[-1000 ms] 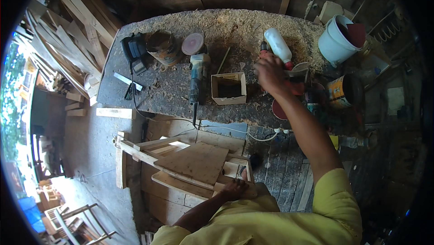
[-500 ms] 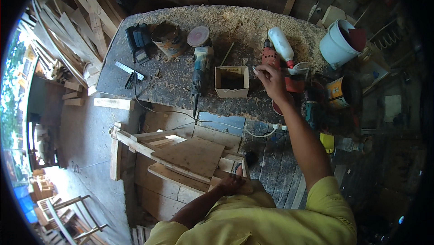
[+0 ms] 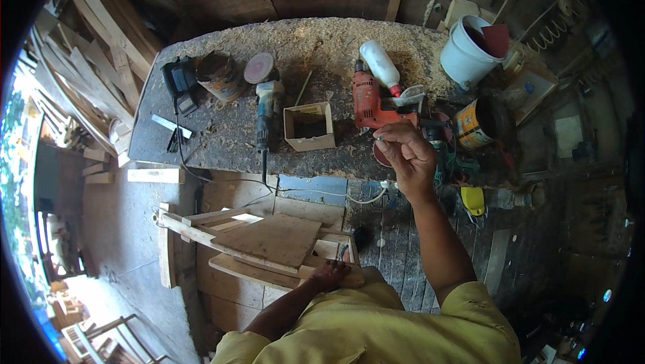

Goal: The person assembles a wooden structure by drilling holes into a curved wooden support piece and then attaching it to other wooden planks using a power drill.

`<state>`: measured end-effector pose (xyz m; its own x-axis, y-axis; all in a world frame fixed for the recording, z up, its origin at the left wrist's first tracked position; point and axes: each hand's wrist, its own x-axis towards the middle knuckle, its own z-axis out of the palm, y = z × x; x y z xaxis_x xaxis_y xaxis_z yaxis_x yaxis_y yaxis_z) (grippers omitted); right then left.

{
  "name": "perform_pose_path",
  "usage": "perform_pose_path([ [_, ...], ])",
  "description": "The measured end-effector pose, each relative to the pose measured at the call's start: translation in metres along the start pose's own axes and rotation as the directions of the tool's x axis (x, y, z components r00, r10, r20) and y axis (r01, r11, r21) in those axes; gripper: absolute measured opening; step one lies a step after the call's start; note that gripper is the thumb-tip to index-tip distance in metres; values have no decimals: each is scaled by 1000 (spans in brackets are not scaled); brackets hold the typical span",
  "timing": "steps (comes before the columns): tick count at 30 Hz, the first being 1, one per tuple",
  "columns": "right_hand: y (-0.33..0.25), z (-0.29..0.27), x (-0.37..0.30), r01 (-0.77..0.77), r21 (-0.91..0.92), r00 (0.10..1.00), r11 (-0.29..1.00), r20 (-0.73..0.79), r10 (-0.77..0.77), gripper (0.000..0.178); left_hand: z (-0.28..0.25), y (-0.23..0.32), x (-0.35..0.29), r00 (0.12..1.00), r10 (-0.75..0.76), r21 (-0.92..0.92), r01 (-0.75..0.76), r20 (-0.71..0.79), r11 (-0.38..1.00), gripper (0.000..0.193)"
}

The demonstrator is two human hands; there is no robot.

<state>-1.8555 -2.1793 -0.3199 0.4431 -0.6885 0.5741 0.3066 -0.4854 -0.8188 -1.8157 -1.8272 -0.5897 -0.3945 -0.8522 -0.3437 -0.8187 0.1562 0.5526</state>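
My right hand [image 3: 411, 156] is raised over the bench's front edge, thumb and fingertips pinched together. A tiny pale tip shows between them, too small to name. Just beyond it lies a red drill [image 3: 376, 105]. To its left stands a small open cardboard box [image 3: 309, 137], dark inside. My left hand [image 3: 330, 275] is closed over the near end of a wooden chair frame [image 3: 269, 240], which lies tilted in front of me with a flat panel on top.
The workbench [image 3: 222, 129] carries sawdust, an angle grinder [image 3: 267, 105], a white bottle [image 3: 380, 62], a white bucket [image 3: 463, 55], a yellow-orange can [image 3: 472, 124] and a rusty can [image 3: 218, 82]. A cable [image 3: 322, 191] hangs along its front. Planks [image 3: 101, 35] lean at the left.
My right hand has drawn back from beside the red drill toward the bench's front edge, still pinched. My left hand stays on the chair frame. The view has shifted slightly.
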Motion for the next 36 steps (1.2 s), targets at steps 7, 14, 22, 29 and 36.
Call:
perform_pose_path([
  [7,6,-5,-36,-198,19,975,980,-103,199,21,-7,1,-1,1000,6,-2,-6,24,1000,57],
  [14,33,-50,-80,-379,-160,915,911,-215,343,22,-2,-3,3,997,60,61,-57,-51,997,54],
  [22,54,-93,-67,-409,-217,877,886,-363,315,23,-14,4,2,999,31,27,-30,-41,999,56],
  [29,135,-175,76,-341,-822,934,457,-242,263,22,-22,7,8,994,57,39,-53,-89,998,45],
  [36,236,-198,112,-188,-978,712,88,-74,699,24,-7,-2,3,999,-2,-35,1,-39,999,44],
])
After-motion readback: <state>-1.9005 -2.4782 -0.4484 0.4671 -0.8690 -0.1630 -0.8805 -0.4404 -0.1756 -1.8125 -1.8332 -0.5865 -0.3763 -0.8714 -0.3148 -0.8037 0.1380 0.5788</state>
